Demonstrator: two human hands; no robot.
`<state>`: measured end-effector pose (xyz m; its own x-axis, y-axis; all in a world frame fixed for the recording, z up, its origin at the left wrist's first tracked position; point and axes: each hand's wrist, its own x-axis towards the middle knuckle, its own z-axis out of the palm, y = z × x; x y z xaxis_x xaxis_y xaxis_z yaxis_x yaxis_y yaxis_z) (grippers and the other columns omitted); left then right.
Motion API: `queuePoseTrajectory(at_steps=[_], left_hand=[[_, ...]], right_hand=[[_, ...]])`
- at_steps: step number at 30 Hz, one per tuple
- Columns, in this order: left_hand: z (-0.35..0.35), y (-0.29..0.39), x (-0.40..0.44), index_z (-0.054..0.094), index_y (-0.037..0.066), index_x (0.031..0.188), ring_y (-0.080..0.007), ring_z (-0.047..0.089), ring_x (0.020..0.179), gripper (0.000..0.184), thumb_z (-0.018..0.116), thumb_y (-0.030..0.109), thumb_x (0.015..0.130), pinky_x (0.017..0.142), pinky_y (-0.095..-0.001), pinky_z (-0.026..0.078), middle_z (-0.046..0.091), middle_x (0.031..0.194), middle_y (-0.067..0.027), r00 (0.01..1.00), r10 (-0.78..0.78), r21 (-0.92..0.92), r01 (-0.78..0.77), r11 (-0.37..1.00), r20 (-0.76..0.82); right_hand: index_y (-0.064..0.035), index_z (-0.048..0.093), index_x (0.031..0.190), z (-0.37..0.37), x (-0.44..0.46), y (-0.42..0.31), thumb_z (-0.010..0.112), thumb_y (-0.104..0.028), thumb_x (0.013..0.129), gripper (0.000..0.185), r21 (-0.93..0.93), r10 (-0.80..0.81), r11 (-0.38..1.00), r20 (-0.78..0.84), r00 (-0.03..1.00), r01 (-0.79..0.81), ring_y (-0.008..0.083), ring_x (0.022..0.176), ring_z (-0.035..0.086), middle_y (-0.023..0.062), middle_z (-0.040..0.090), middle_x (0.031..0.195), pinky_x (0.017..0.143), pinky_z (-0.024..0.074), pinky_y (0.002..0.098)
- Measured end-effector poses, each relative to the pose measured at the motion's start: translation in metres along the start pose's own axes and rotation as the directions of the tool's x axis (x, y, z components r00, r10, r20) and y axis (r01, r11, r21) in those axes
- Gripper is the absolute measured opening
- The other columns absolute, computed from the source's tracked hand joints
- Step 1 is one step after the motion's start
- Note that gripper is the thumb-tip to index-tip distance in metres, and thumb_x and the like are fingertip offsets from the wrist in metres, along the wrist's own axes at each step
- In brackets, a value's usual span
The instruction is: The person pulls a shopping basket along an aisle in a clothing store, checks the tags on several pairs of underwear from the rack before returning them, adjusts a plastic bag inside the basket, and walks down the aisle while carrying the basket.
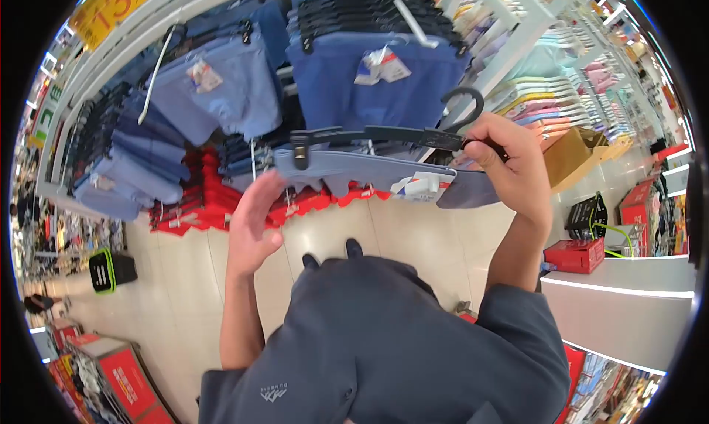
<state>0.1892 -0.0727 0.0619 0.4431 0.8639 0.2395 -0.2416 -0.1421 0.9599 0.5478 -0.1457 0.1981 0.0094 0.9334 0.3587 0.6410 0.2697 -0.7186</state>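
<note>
Our right hand (519, 163) pinches black hanger (399, 134) bearing blue garment (354, 171); our left hand (251, 230), loosely uncurled, near garment's left end.

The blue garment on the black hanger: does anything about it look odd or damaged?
No damage stands out. The blue garment is merely off the rack: the right hand holds its black hanger, whose hook catches nothing.

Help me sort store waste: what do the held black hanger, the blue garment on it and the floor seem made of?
Black hanger: probably satin plastic, given its thick, moulded-looking hook.
Blue garment: matte fabric, by its soft folds; fibre unclear.
Floor: glossy tile, by joint lines and sheen; ceramic or stone, I can't tell.
</note>
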Motion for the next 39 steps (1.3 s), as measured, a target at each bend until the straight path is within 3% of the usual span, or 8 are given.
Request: queuePoseTrajectory(at_steps=[4, 8, 9, 14, 18, 24, 27, 39], left_hand=[[0.029, 0.015, 0.015, 0.04, -0.006, 0.139, -0.0257, 0.049, 0.125, 0.089, 0.081, 0.038, 0.074, 0.107, -0.0402, 0.035, 0.049, 0.138, -0.017, 0.952, -0.042, -0.167, 0.097, 0.981, 0.304], [0.044, 0.021, 0.011, 0.057, -0.001, 0.124, -0.0204, 0.057, 0.112, 0.044, 0.069, 0.024, 0.09, 0.098, -0.0358, 0.045, 0.059, 0.124, -0.0119, 0.949, -0.295, -0.277, 0.315, 0.908, 0.113], [0.042, 0.016, 0.005, 0.057, -0.001, 0.123, -0.0196, 0.058, 0.111, 0.041, 0.067, 0.024, 0.091, 0.096, -0.035, 0.047, 0.06, 0.122, -0.0112, 0.93, -0.366, -0.338, 0.354, 0.872, 0.031], [0.023, 0.009, -0.017, 0.057, -0.003, 0.121, -0.0174, 0.061, 0.106, 0.038, 0.061, 0.026, 0.096, 0.091, -0.0318, 0.051, 0.063, 0.117, -0.0116, 0.877, -0.475, -0.567, 0.355, 0.743, -0.074], [0.006, 0.01, -0.034, 0.057, -0.003, 0.121, -0.0182, 0.063, 0.104, 0.038, 0.059, 0.026, 0.097, 0.09, -0.0327, 0.052, 0.064, 0.116, -0.0117, 0.831, -0.531, -0.605, 0.34, 0.72, -0.165], [-0.008, 0.014, -0.043, 0.059, -0.003, 0.12, -0.018, 0.063, 0.103, 0.039, 0.058, 0.029, 0.098, 0.09, -0.0332, 0.052, 0.064, 0.115, -0.0115, 0.754, -0.599, -0.557, 0.385, 0.735, -0.269], [-0.02, 0.012, -0.048, 0.06, -0.002, 0.118, -0.0178, 0.062, 0.103, 0.036, 0.065, 0.024, 0.094, 0.09, -0.0328, 0.051, 0.065, 0.114, -0.0109, 0.773, -0.609, -0.677, 0.352, 0.646, -0.179], [-0.045, 0.017, -0.06, 0.059, -0.001, 0.118, -0.0175, 0.061, 0.101, 0.041, 0.077, 0.007, 0.082, 0.089, -0.0317, 0.05, 0.065, 0.11, -0.0097, 0.81, -0.499, -0.291, 0.419, 0.86, -0.307]], right_hand=[[0.002, 0.057, 0.084, 0.035, 0.019, -0.031, 0.064, -0.009, 0.085, 0.014, 0.034, -0.073, 0.997, 0.2, 0.977, 0.068, 0.0202, 0.059, 0.046, 0.0092, 0.052, 0.066, 0.056, 0.0378, 0.0305], [0.0011, 0.058, 0.087, 0.089, 0.041, -0.022, 0.062, -0.012, 0.088, 0.014, -0.054, -0.061, 0.995, 0.292, 0.955, 0.081, 0.0143, 0.06, 0.046, 0.006, 0.055, 0.069, 0.056, 0.0377, 0.0286], [0.0009, 0.06, 0.084, 0.104, 0.042, -0.015, 0.065, -0.012, 0.083, 0.013, -0.131, -0.133, 0.978, 0.223, 0.966, 0.164, 0.0314, 0.065, 0.059, 0.0138, 0.059, 0.069, 0.062, 0.0451, 0.0402], [-0.0018, 0.062, 0.078, 0.138, 0.03, -0.017, 0.073, -0.011, 0.08, 0.014, -0.175, -0.311, 0.941, -0.102, 0.945, 0.29, 0.024, 0.059, 0.058, 0.007, 0.059, 0.065, 0.058, 0.0457, 0.0338], [-0.0001, 0.064, 0.079, 0.175, -0.037, -0.031, 0.076, -0.018, 0.083, 0.022, 0.079, 0.188, 0.971, 0.326, 0.926, -0.225, 0.0086, 0.052, 0.052, 0.0035, 0.061, 0.063, 0.049, 0.0415, 0.0254], [0.0026, 0.069, 0.089, 0.22, -0.042, -0.036, 0.074, -0.021, 0.087, 0.024, 0.413, 0.363, 0.675, 0.534, 0.763, -0.611, 0.0037, 0.054, 0.051, -0.0019, 0.061, 0.067, 0.046, 0.0382, 0.022], [0.0026, 0.069, 0.089, 0.226, -0.035, -0.036, 0.073, -0.022, 0.088, 0.024, 0.453, 0.365, 0.546, 0.629, 0.687, -0.705, 0.0034, 0.052, 0.05, -0.0013, 0.06, 0.067, 0.044, 0.0357, 0.0207], [0.0041, 0.067, 0.096, 0.247, -0.02, -0.028, 0.069, -0.022, 0.091, 0.026, 0.417, 0.306, 0.446, 0.761, 0.573, -0.792, 0.0034, 0.043, 0.044, -0.0001, 0.059, 0.063, 0.041, 0.03, 0.0208]])
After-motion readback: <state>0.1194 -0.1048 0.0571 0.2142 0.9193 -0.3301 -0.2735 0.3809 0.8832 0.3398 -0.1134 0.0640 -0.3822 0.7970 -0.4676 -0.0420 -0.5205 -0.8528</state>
